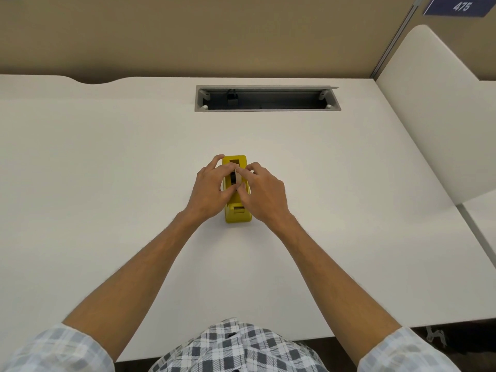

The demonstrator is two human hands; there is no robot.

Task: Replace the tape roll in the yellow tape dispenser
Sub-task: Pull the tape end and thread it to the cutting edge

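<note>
Currently we work both hands over the yellow tape dispenser (238,213), mid-tabletop (107,157), long axis pointing away from us. Left hand (212,186) and right hand (261,191) pinch the tape roll (237,176) in its well from either side, equally near.

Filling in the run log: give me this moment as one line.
step: tape roll at dispenser | left hand: holds yellow tape dispenser | right hand: pinches tape roll | surface: white desk

A blue sign (459,6) on the partition seemingly reads "475".
</note>
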